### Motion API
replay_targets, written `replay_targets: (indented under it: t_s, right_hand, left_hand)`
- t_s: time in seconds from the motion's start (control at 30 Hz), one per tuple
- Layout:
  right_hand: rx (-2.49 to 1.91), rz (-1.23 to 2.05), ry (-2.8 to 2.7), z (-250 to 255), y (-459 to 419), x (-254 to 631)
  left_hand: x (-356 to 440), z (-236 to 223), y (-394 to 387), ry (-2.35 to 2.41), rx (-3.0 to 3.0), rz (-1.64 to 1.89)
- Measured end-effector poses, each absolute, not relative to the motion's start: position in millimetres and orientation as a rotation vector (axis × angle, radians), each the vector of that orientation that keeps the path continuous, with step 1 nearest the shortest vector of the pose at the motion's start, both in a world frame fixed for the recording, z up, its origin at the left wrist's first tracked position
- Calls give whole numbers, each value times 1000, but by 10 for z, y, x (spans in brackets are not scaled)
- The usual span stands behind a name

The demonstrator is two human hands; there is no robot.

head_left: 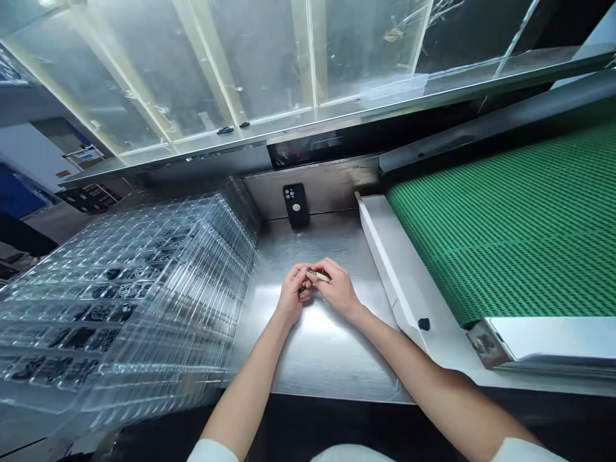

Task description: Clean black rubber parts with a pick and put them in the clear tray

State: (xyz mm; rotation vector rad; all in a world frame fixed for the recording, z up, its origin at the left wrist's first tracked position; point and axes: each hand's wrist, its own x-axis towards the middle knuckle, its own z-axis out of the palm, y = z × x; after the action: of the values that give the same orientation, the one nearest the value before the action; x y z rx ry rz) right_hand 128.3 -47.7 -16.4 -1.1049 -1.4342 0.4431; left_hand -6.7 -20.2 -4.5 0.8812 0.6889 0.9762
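Observation:
My left hand (291, 294) and my right hand (338, 290) meet over the metal worktop (308, 366). Pinched in the right fingers is a small slim tool with a pale cream handle (322, 277); its tip points toward the left fingertips. The left fingers are closed around a small dark part (302, 289), mostly hidden by the fingers, so its kind does not show. Tool and part appear to touch or nearly touch, though the fingers cover the spot.
To the left rise stacked clear plastic trays (192, 256), with black fan-like parts (128, 290) in the top one. A black phone (296, 205) leans against the back wall. On the right runs a green conveyor belt (510, 224) behind a white rail (399, 276) bearing a black knob (424, 324).

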Motion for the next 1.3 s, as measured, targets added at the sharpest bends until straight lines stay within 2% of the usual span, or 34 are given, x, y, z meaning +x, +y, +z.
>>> replay_targets:
  t_s: [0.47,1.3]
  right_hand:
    - [-1211,445,-1481,-133,-489,1307]
    - [-1103,435,-1507,-133,-455,1332]
  left_hand:
    - [-161,29,-190,637,835,899]
    - [-180,70,-205,553,869,951]
